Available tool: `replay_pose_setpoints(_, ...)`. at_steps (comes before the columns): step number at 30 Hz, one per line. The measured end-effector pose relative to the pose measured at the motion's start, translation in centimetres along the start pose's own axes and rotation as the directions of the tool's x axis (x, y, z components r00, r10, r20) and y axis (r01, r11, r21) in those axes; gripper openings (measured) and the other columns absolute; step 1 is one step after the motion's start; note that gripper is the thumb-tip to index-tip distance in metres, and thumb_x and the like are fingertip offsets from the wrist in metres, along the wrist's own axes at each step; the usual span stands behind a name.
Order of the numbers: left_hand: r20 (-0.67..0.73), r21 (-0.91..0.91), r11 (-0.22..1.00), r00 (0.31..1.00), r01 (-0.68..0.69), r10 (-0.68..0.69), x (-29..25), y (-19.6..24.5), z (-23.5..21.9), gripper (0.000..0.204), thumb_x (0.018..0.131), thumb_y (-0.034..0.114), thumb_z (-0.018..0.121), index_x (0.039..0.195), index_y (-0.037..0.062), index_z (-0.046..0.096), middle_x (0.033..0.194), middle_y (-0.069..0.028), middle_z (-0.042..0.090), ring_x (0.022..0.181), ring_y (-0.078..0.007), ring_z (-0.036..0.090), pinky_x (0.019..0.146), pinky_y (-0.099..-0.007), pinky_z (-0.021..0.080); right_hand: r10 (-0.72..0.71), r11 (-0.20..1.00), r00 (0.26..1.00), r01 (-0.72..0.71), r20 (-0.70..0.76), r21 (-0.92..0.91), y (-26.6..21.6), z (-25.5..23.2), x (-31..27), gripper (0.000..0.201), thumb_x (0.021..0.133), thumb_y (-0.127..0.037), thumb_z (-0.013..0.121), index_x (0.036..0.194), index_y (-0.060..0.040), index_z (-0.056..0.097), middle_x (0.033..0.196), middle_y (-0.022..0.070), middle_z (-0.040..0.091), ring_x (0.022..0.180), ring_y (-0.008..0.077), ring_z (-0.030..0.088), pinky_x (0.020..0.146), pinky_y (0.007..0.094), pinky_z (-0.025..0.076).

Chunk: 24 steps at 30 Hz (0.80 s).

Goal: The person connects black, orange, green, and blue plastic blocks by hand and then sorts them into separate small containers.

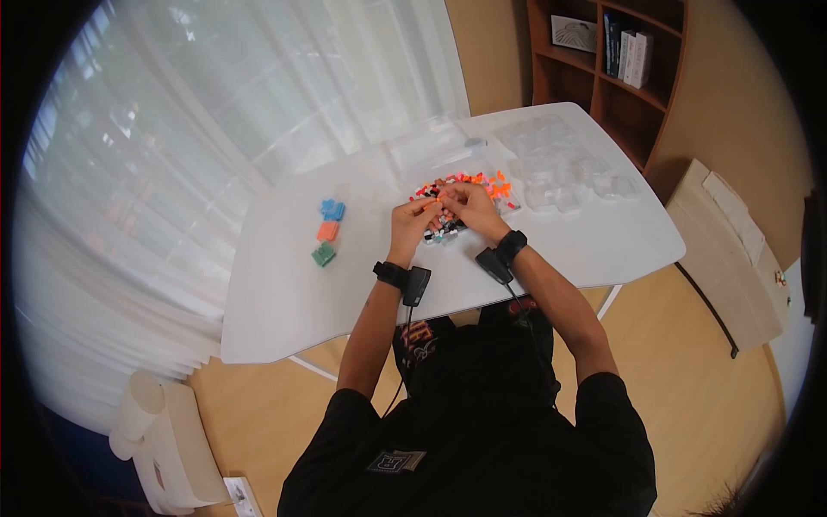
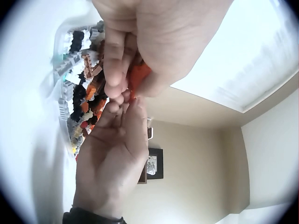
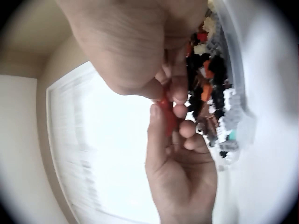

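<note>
Both hands meet over a heap of small mixed bricks (image 1: 446, 234) in a clear tray. An orange-red piece (image 2: 139, 76) is pinched between the thumb and fingers of my left hand (image 1: 413, 226); in the right wrist view the same piece (image 3: 169, 116) shows between both hands. My right hand (image 1: 475, 209) pinches its other end, fingertips close against those of the left. Fingers cover much of the piece, so its exact shape cannot be told.
Left of the hands on the white table (image 1: 284, 293) lie a blue block (image 1: 332, 209), an orange block (image 1: 327, 230) and a green block (image 1: 324, 254). Clear containers (image 1: 551, 191) stand at the back right. A shelf (image 1: 603, 73) stands beyond the table.
</note>
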<state>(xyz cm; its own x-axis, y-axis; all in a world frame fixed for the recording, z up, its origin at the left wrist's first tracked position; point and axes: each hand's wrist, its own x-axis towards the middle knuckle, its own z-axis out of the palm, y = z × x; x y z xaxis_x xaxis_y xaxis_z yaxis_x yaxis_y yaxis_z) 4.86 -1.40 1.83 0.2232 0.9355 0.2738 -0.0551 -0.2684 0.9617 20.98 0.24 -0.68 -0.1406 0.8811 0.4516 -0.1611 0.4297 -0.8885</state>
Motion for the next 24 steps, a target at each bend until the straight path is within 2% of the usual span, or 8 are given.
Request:
replay_pose_setpoints(8, 0.010, 0.046, 0.999, 1.000, -0.002, 0.001, 0.1, -0.2, -0.4, 0.016, 0.088, 0.010, 0.064, 0.095, -0.0039, 0.068, 0.073, -0.0050, 0.064, 0.058, -0.0086, 0.057, 0.054, -0.0210, 0.048, 0.020, 0.998, 1.000, -0.020, 0.005, -0.052, -0.5, 0.1, -0.3, 0.010, 0.088, -0.005, 0.062, 0.094, 0.0025, 0.064, 0.073, 0.0014, 0.063, 0.060, 0.0051, 0.057, 0.055, 0.0203, 0.047)
replay_pose_setpoints(10, -0.030, -0.129, 0.992, 0.999, 0.012, -0.016, 0.4, -0.8, -0.8, 0.016, 0.088, 0.010, 0.064, 0.095, -0.0035, 0.069, 0.075, -0.0053, 0.065, 0.060, -0.0088, 0.058, 0.055, -0.0218, 0.048, 0.011, 0.999, 1.000, -0.010, 0.005, -0.049, -0.4, -0.1, -0.2, 0.010, 0.088, -0.005, 0.062, 0.094, 0.0023, 0.064, 0.073, 0.0015, 0.063, 0.060, 0.0052, 0.057, 0.054, 0.0204, 0.047)
replay_pose_setpoints(13, -0.071, -0.145, 0.985, 0.992, 0.092, -0.103, 0.6, -0.5, -1.4, 0.017, 0.088, 0.012, 0.064, 0.095, -0.0031, 0.068, 0.077, -0.0056, 0.065, 0.062, -0.0092, 0.059, 0.057, -0.0226, 0.049, -0.069, 0.997, 0.997, 0.070, -0.030, 0.030, -0.3, -0.8, 0.1, 0.011, 0.088, -0.006, 0.063, 0.095, 0.0018, 0.065, 0.072, 0.0019, 0.063, 0.061, 0.0056, 0.058, 0.056, 0.0213, 0.048)
replay_pose_setpoints(15, -0.067, -0.117, 0.991, 0.995, 0.069, -0.077, 0.4, -0.5, -1.0, 0.018, 0.089, 0.013, 0.064, 0.095, -0.0032, 0.068, 0.078, -0.0060, 0.065, 0.063, -0.0093, 0.060, 0.056, -0.0222, 0.049, -0.073, 0.995, 0.984, 0.061, -0.162, -0.081, -0.2, -1.2, 0.3, 0.012, 0.086, -0.004, 0.063, 0.096, 0.0015, 0.066, 0.080, 0.0056, 0.066, 0.066, 0.0103, 0.062, 0.062, 0.0239, 0.050)
replay_pose_setpoints(16, -0.062, -0.090, 0.995, 0.997, 0.043, -0.049, 0.3, -0.4, -0.9, 0.019, 0.089, 0.014, 0.065, 0.095, -0.0032, 0.068, 0.079, -0.0064, 0.066, 0.064, -0.0095, 0.060, 0.056, -0.0218, 0.049, -0.073, 0.995, 0.984, 0.060, -0.162, -0.081, -0.1, -1.2, 0.3, 0.012, 0.086, -0.004, 0.063, 0.096, 0.0015, 0.066, 0.080, 0.0056, 0.066, 0.066, 0.0103, 0.062, 0.062, 0.0239, 0.050)
replay_pose_setpoints(18, -0.061, -0.049, 0.998, 0.998, 0.024, -0.027, 0.4, -0.5, -0.9, 0.020, 0.089, 0.015, 0.065, 0.097, -0.0032, 0.068, 0.081, -0.0073, 0.067, 0.065, -0.0096, 0.061, 0.056, -0.0214, 0.048, -0.254, 0.916, 0.949, 0.173, -0.188, -0.361, 0.0, -1.3, 0.2, 0.016, 0.083, -0.002, 0.064, 0.099, 0.0006, 0.067, 0.090, 0.0094, 0.067, 0.071, 0.0162, 0.064, 0.068, 0.0261, 0.052)
replay_pose_setpoints(21, -0.085, 0.016, 1.000, 0.996, 0.009, -0.008, 0.4, -0.4, -0.9, 0.023, 0.090, 0.016, 0.063, 0.103, -0.0036, 0.066, 0.085, -0.0093, 0.068, 0.066, -0.0103, 0.062, 0.056, -0.0208, 0.048, -0.281, 0.902, 0.936, 0.183, -0.213, -0.390, 0.0, -1.3, 0.3, 0.018, 0.081, -0.001, 0.064, 0.099, 0.0001, 0.067, 0.096, 0.0108, 0.066, 0.075, 0.0198, 0.065, 0.071, 0.0277, 0.052)
replay_pose_setpoints(24, -0.112, 0.033, 0.999, 0.993, 0.026, -0.022, 0.3, -0.1, -0.8, 0.028, 0.093, 0.017, 0.059, 0.111, -0.0043, 0.062, 0.090, -0.0120, 0.069, 0.070, -0.0121, 0.065, 0.058, -0.0213, 0.050, -0.326, 0.893, 0.907, 0.203, -0.266, -0.401, -0.6, -1.3, 0.4, 0.018, 0.082, -0.002, 0.064, 0.100, -0.0008, 0.068, 0.094, 0.0107, 0.066, 0.074, 0.0189, 0.064, 0.070, 0.0267, 0.052)
